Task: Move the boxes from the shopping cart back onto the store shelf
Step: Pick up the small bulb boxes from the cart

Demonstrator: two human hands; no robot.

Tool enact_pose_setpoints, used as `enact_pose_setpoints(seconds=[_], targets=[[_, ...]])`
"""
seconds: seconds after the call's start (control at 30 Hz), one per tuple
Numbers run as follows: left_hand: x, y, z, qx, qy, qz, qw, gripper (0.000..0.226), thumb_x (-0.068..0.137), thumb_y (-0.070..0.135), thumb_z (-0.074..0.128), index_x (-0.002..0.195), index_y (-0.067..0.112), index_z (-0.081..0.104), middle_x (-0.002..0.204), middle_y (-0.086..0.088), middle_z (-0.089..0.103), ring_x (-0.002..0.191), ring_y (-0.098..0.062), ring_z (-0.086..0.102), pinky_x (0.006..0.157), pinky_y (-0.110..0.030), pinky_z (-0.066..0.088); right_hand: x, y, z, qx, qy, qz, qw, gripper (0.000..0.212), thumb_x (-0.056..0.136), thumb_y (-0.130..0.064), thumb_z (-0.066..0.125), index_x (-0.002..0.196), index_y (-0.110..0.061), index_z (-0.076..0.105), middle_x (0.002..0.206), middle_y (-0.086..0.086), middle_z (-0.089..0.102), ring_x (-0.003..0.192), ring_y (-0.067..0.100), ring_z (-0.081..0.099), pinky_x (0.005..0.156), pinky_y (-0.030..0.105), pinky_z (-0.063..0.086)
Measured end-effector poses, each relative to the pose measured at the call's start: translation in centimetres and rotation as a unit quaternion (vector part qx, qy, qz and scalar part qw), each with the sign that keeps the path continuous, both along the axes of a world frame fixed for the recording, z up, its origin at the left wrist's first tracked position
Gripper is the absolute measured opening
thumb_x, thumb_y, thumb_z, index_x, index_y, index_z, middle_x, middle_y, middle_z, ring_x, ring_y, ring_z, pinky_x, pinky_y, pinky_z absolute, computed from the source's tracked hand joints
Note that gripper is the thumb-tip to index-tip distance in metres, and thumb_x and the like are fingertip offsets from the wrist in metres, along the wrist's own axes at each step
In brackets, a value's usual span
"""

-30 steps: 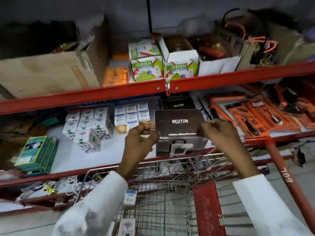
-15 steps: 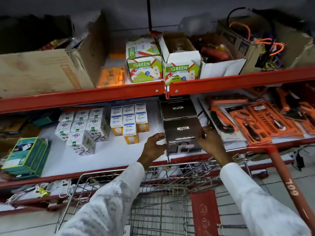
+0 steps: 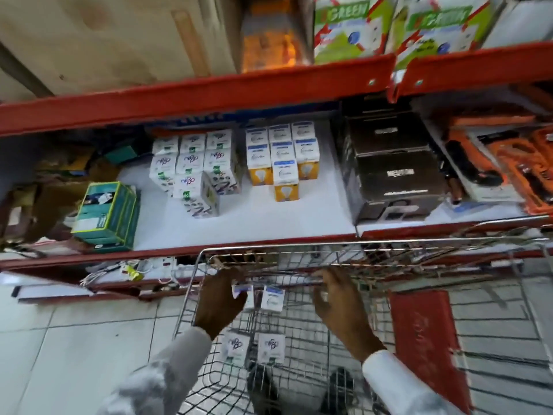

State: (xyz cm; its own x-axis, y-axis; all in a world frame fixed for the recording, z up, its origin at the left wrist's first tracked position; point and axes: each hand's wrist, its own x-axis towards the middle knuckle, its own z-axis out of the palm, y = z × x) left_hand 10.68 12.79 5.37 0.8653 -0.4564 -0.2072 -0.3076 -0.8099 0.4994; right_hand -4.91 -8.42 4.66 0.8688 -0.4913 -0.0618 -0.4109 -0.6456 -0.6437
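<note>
My left hand [image 3: 220,298] reaches into the wire shopping cart [image 3: 299,245], and its fingers close on the left edge of a small white and blue box [image 3: 244,292]. A second white and blue box [image 3: 272,298] stands right beside it. Two white boxes [image 3: 270,347] lie lower in the basket. My right hand [image 3: 338,298] hovers over the cart's far end with fingers apart, holding nothing. The black Neuton box [image 3: 395,181] rests on the white middle shelf [image 3: 269,217], in front of another black box [image 3: 386,136].
White bulb boxes [image 3: 194,166] and blue and yellow bulb boxes [image 3: 281,157] stand in rows on the shelf. A green box [image 3: 106,217] sits at the left, orange tool packs [image 3: 514,163] at the right. Green-labelled cartons [image 3: 347,28] fill the shelf above. The cart's red flap [image 3: 425,339] is at the right.
Both hands let go of the black Neuton box, which stays on the shelf, and dropped into the cart. My view tilted down and left. The left hand now grips a small box.
</note>
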Motion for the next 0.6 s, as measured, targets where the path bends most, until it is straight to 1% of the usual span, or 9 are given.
enact_pose_setpoints(seconds=[0.07, 0.13, 0.2, 0.23, 0.3, 0.37, 0.47, 0.53, 0.6], targets=[[0.0, 1.5, -2.8, 0.093, 0.030, -0.085, 0.992, 0.060, 0.080, 0.021, 0.072, 0.137, 0.014, 0.053, 0.137, -0.014, 0.060, 0.121, -0.033, 0.060, 0.098, -0.041, 0.052, 1.7, 2.8, -3.5, -0.004, 0.083, 0.070, 0.994, 0.046, 0.082, -0.031, 0.058, 0.127, -0.016, 0.057, 0.125, 0.008, 0.063, 0.116, 0.028, 0.058, 0.094, 0.038, 0.051], [0.2, 1.9, -5.6, 0.153, 0.030, -0.145, 0.977, 0.075, 0.083, 0.023, 0.069, 0.150, 0.019, 0.034, 0.156, -0.012, 0.040, 0.140, -0.034, 0.041, 0.112, -0.044, 0.042, 3.5, 5.0, -6.7, -0.013, 0.154, 0.119, 0.981, 0.059, 0.082, -0.030, 0.062, 0.137, -0.017, 0.048, 0.135, 0.007, 0.055, 0.127, 0.030, 0.049, 0.098, 0.040, 0.048], [0.4, 1.9, -8.0, 0.207, 0.016, -0.198, 0.958, 0.084, 0.086, 0.019, 0.064, 0.156, 0.021, 0.017, 0.165, -0.012, 0.019, 0.151, -0.036, 0.018, 0.121, -0.050, 0.026, 5.2, 6.7, -9.1, -0.037, 0.211, 0.152, 0.965, 0.076, 0.078, -0.029, 0.070, 0.146, -0.020, 0.036, 0.146, 0.007, 0.046, 0.136, 0.031, 0.040, 0.101, 0.043, 0.046], [0.6, 1.8, -8.9, 0.224, 0.011, -0.210, 0.952, 0.086, 0.087, 0.014, 0.062, 0.157, 0.021, 0.013, 0.167, -0.012, 0.012, 0.153, -0.037, 0.010, 0.123, -0.052, 0.020, 5.9, 7.5, -10.4, -0.041, 0.230, 0.158, 0.959, 0.085, 0.076, -0.028, 0.074, 0.148, -0.020, 0.031, 0.151, 0.006, 0.041, 0.139, 0.033, 0.036, 0.103, 0.046, 0.045], [1.0, 1.9, -10.9, 0.240, -0.001, -0.225, 0.944, 0.088, 0.086, 0.002, 0.059, 0.157, 0.020, 0.010, 0.168, -0.014, 0.005, 0.154, -0.039, 0.002, 0.124, -0.054, 0.016, 7.0, 8.6, -12.5, -0.034, 0.250, 0.151, 0.956, 0.096, 0.073, -0.028, 0.078, 0.152, -0.020, 0.024, 0.157, 0.005, 0.034, 0.144, 0.035, 0.029, 0.109, 0.051, 0.040], [1.3, 2.2, -11.8, 0.253, -0.012, -0.237, 0.938, 0.088, 0.085, -0.008, 0.054, 0.157, 0.018, 0.010, 0.166, -0.017, 0.012, 0.153, -0.041, 0.007, 0.123, -0.053, 0.018, 7.5, 9.0, -13.8, -0.037, 0.261, 0.145, 0.954, 0.095, 0.073, -0.025, 0.078, 0.152, -0.018, 0.025, 0.155, 0.005, 0.037, 0.143, 0.033, 0.032, 0.108, 0.050, 0.038], [2.0, 2.6, -11.4, 0.236, -0.009, -0.242, 0.941, 0.085, 0.081, -0.014, 0.052, 0.154, 0.013, 0.019, 0.152, -0.017, 0.042, 0.143, -0.037, 0.035, 0.116, -0.046, 0.035, 8.0, 8.7, -13.1, -0.045, 0.241, 0.146, 0.958, 0.077, 0.075, -0.024, 0.073, 0.144, -0.020, 0.039, 0.142, 0.006, 0.051, 0.132, 0.031, 0.046, 0.100, 0.042, 0.045], [2.2, 2.3, -8.9, 0.201, 0.006, -0.225, 0.953, 0.081, 0.079, -0.010, 0.055, 0.151, 0.012, 0.027, 0.144, -0.015, 0.051, 0.134, -0.034, 0.045, 0.108, -0.043, 0.041, 8.0, 8.0, -10.2, -0.037, 0.228, 0.141, 0.963, 0.070, 0.075, -0.027, 0.073, 0.139, -0.021, 0.045, 0.137, 0.005, 0.056, 0.126, 0.027, 0.049, 0.098, 0.039, 0.047], [2.5, 2.2, -4.9, 0.166, 0.012, -0.215, 0.962, 0.077, 0.076, -0.001, 0.060, 0.147, 0.015, 0.034, 0.142, -0.012, 0.052, 0.131, -0.032, 0.047, 0.105, -0.041, 0.042, 7.9, 7.2, -5.9, -0.024, 0.207, 0.129, 0.969, 0.070, 0.071, -0.031, 0.076, 0.135, -0.022, 0.049, 0.135, 0.003, 0.057, 0.124, 0.024, 0.050, 0.099, 0.036, 0.046]])
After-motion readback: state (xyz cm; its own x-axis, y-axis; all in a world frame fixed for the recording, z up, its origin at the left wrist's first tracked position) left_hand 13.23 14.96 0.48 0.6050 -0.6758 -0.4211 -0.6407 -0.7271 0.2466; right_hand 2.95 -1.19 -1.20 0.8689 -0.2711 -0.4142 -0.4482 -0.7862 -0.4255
